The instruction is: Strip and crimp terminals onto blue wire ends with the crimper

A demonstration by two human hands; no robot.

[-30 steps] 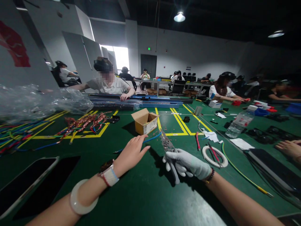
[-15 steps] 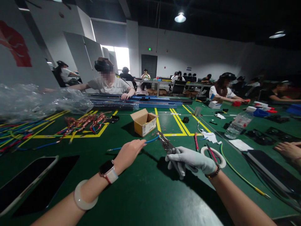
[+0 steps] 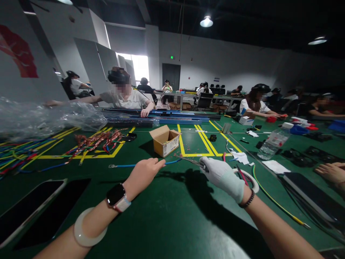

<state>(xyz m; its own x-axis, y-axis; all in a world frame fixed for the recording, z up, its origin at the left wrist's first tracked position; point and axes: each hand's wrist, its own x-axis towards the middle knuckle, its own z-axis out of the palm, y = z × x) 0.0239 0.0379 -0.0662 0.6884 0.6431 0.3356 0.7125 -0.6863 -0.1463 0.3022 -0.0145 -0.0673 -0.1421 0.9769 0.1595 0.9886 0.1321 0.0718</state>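
My bare left hand (image 3: 143, 177) is closed around a blue cable (image 3: 125, 166) just above the table. A metal ring lug (image 3: 112, 166) caps the cable's left end. The gloved right hand (image 3: 223, 176) grips wire strippers (image 3: 190, 160), seen nearly edge-on, with their jaws at the cable's right end. Whether the jaws bite on the cable I cannot tell. Behind the cable stands an open cardboard box (image 3: 163, 147). Small copper-coloured scraps lie near the jaws.
At the left lie copper-ended wires (image 3: 98, 140), a phone (image 3: 32, 203) and plastic film (image 3: 51, 115). To the right are a tape roll (image 3: 254, 184), a yellow-green cable (image 3: 272, 199) and a water bottle (image 3: 275, 142). A co-worker's hand (image 3: 332, 174) rests at the right edge.
My right hand has risen and rolled over, turning the wire strippers nearly edge-on. My left hand has shifted slightly left with the cable, and its ring lug now shows clearly.
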